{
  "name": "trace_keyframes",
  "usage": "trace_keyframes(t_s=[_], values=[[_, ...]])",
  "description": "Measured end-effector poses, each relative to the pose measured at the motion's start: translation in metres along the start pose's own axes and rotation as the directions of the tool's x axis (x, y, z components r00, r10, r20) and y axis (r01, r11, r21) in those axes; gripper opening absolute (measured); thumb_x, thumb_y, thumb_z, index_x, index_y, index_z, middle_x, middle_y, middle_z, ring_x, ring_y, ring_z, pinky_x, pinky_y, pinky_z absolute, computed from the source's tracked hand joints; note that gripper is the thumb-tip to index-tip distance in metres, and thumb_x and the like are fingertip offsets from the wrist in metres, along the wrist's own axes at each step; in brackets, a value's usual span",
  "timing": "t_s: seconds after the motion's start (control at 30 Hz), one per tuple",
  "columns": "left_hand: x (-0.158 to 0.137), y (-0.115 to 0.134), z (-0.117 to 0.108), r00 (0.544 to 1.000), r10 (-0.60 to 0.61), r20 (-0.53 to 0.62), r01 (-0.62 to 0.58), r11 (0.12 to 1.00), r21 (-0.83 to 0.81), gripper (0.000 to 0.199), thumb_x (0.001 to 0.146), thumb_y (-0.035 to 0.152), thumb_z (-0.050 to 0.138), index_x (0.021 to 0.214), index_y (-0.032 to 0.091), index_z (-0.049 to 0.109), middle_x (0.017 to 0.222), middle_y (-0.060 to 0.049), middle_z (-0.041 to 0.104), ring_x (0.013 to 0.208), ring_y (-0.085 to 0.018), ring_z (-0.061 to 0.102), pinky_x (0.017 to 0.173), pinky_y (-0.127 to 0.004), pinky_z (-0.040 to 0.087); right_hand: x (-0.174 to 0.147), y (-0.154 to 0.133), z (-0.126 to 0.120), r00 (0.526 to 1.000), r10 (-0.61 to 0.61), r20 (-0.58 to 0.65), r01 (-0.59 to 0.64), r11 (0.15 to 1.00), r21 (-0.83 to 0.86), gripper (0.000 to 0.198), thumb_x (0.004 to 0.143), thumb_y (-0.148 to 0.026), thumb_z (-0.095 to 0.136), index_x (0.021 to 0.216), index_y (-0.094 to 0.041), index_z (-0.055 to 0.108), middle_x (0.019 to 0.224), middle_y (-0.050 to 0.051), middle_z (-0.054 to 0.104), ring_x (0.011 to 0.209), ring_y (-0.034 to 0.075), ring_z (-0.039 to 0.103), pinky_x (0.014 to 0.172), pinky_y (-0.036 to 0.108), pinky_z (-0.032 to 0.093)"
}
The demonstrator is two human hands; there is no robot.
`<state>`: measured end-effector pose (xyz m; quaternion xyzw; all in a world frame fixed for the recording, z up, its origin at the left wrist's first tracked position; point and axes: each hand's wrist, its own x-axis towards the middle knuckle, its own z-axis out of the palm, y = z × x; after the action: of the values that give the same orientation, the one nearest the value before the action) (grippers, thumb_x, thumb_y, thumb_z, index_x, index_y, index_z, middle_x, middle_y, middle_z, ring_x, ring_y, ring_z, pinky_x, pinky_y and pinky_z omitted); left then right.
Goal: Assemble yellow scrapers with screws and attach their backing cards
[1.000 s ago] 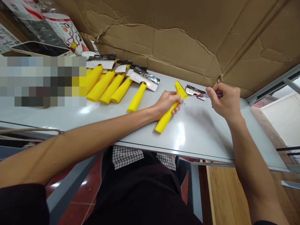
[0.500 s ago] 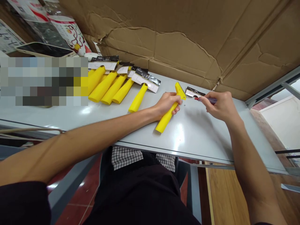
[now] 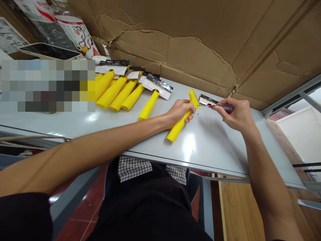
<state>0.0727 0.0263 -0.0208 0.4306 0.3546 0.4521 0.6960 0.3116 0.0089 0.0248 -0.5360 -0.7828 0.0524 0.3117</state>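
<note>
My left hand (image 3: 181,112) is closed around the neck of a yellow scraper (image 3: 176,132), whose flared head points away from me and whose handle slants down toward the table's front edge. In my right hand (image 3: 239,114) is a screwdriver (image 3: 227,107) with a clear reddish-purple handle, gripped between thumb and fingers. The screwdriver's metal shaft reaches left to the right corner of the scraper's head; whether its tip sits in a screw is too small to tell. A tiny metal piece (image 3: 198,113), perhaps a screw, lies on the table just below. Behind the shaft rests a black-and-white card (image 3: 208,99).
Several yellow scrapers (image 3: 130,97) with cards lie in a row to the left, one (image 3: 148,105) nearest my left hand. A phone (image 3: 50,51) and bottles (image 3: 75,31) stand at the back left. Cardboard (image 3: 195,50) walls the white table's (image 3: 215,147) rear.
Both hands keep their hold and have barely moved. The screwdriver stays at the scraper's head, its handle showing slightly more. The view has shifted a little.
</note>
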Motion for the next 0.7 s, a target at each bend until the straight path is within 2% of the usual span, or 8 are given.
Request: trace_keyframes(t_s=[0.1,0.17,0.27,0.4,0.5,0.6,0.7], values=[[0.000,0.000,0.000,1.000,-0.009,0.009,0.009,1.000,0.006,0.015,0.069,0.009,0.066,0.078,0.017,0.057,0.073,-0.001,0.060,0.044,-0.008,0.051,0.036,-0.020,0.033,0.000,-0.003,0.000,0.999,0.047,0.004,-0.047,0.999,0.001,0.026,0.095,-0.045,0.075,0.084,-0.022,0.077,0.053,-0.001,0.060,0.047,0.017,0.055,0.054,0.034,0.042],[0.000,0.000,-0.001,1.000,-0.006,0.003,0.006,1.000,-0.001,0.015,0.068,0.010,0.067,0.077,0.017,0.057,0.071,-0.001,0.059,0.044,-0.008,0.050,0.036,-0.020,0.033,0.001,-0.003,-0.002,0.996,0.077,0.052,-0.078,0.997,0.019,0.027,0.097,-0.045,0.073,0.086,-0.021,0.078,0.053,0.000,0.062,0.048,0.019,0.060,0.055,0.034,0.045],[0.000,0.002,-0.001,0.999,-0.042,-0.010,0.042,0.998,-0.039,0.011,0.068,0.011,0.065,0.073,0.017,0.056,0.064,0.000,0.056,0.042,-0.008,0.048,0.036,-0.019,0.033,0.002,0.001,-0.005,0.992,0.041,0.121,-0.043,0.999,0.014,0.025,0.099,-0.044,0.072,0.093,-0.021,0.081,0.061,0.002,0.071,0.053,0.020,0.067,0.059,0.034,0.050],[-0.001,0.007,0.001,0.990,-0.141,0.006,0.141,0.986,-0.085,0.009,0.068,0.012,0.061,0.072,0.017,0.055,0.057,0.000,0.054,0.038,-0.006,0.041,0.035,-0.018,0.030,0.003,0.006,-0.006,0.992,-0.124,0.003,0.124,0.992,-0.031,0.017,0.096,-0.039,0.076,0.096,-0.023,0.083,0.087,0.006,0.082,0.068,0.022,0.074,0.066,0.036,0.057],[-0.002,0.009,0.001,0.988,-0.151,0.032,0.153,0.984,-0.088,0.008,0.070,0.012,0.060,0.071,0.017,0.055,0.055,0.000,0.054,0.037,-0.006,0.041,0.034,-0.017,0.029,0.001,0.004,-0.002,0.977,-0.189,-0.094,0.188,0.982,-0.024,0.015,0.096,-0.038,0.077,0.097,-0.024,0.084,0.092,0.007,0.082,0.068,0.022,0.073,0.067,0.037,0.060],[-0.002,0.007,0.001,0.993,-0.118,0.031,0.120,0.990,-0.074,0.008,0.071,0.010,0.060,0.070,0.017,0.055,0.056,-0.001,0.054,0.038,-0.007,0.042,0.034,-0.018,0.029,-0.001,-0.002,0.001,0.982,-0.160,-0.096,0.159,0.987,-0.015,0.015,0.097,-0.038,0.076,0.094,-0.025,0.084,0.085,0.006,0.081,0.063,0.021,0.072,0.066,0.038,0.060],[-0.002,0.005,0.000,0.997,-0.071,0.015,0.072,0.995,-0.063,0.012,0.071,0.008,0.062,0.070,0.017,0.054,0.061,-0.002,0.057,0.039,-0.007,0.046,0.034,-0.019,0.030,-0.001,-0.006,0.002,0.999,-0.038,-0.032,0.039,0.999,0.038,0.017,0.098,-0.036,0.074,0.093,-0.024,0.085,0.071,0.004,0.077,0.057,0.021,0.071,0.064,0.037,0.059]])
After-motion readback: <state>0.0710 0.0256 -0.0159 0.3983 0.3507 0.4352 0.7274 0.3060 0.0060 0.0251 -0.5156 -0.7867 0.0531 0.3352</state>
